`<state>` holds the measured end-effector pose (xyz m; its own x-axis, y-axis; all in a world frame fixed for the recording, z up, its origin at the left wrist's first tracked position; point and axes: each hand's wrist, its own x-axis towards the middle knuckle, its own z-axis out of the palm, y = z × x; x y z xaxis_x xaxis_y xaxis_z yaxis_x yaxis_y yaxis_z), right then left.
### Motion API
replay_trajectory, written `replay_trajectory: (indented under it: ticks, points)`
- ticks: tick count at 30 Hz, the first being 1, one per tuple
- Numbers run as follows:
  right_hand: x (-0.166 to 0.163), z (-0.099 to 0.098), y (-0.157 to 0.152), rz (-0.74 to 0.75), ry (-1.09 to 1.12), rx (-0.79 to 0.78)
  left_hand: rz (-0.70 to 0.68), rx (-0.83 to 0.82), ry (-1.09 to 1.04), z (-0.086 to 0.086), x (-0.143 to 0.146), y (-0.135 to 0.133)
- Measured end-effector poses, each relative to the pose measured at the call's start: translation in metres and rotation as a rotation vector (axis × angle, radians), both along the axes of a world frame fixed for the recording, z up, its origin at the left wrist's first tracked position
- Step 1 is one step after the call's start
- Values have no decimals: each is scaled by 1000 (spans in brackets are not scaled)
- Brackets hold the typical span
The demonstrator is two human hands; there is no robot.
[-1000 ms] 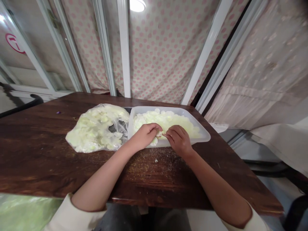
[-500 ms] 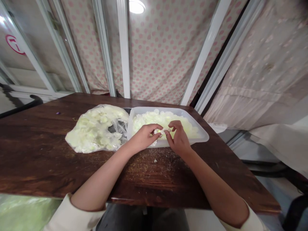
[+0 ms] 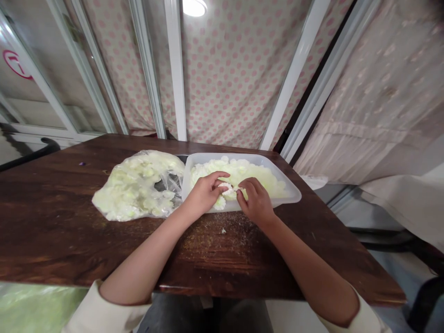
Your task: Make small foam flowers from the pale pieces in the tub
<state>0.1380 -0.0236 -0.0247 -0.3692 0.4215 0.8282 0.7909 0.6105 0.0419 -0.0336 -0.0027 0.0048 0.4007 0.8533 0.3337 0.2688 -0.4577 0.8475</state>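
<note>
The left hand [image 3: 206, 192] and right hand [image 3: 255, 200] hover low over a translucent plastic tray [image 3: 289, 199], both wrists near its front wall, with a small white lump [image 3: 226, 188] held between them above the tray's contents. The left hand's grip is curled narrowly around the lump's left end, while the right hand's grip is a narrow pinch, its fingertips [image 3: 243, 184] against the lump's right end. The lump lies just above a pale yellow-green crumbly mass [image 3: 253, 173] that fills most of the tray, and a few white pieces sit by the left hand at the tray's front. The tray rests near the far edge of a dark wooden worktop [image 3: 86, 222], and its right corner comes close to the worktop's right edge. Touching the tray's left wall is a clear plastic bag [image 3: 138, 185], lying flat and holding more of the same pale pieces. Pale crumbs [image 3: 215, 243] are scattered over the wood in front of the tray, with one larger white crumb [image 3: 224, 230] among them. Cream sleeves [image 3: 111, 314] cover the forearms only near the worktop's near edge. Beyond the far edge hangs a pink polka-dot curtain [image 3: 225, 83] behind white frame bars [image 3: 176, 69].
</note>
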Motion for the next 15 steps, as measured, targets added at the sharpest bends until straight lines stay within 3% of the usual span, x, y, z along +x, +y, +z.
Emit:
replay_trajectory:
  ticks: [7, 15]
  points:
    - [-1, 0, 0, -24, -7, -50, 45, -51, -41, -5, 0, 2]
    - [0, 0, -3, 28, 37, 30, 196, 59, -150, -8, -1, 4]
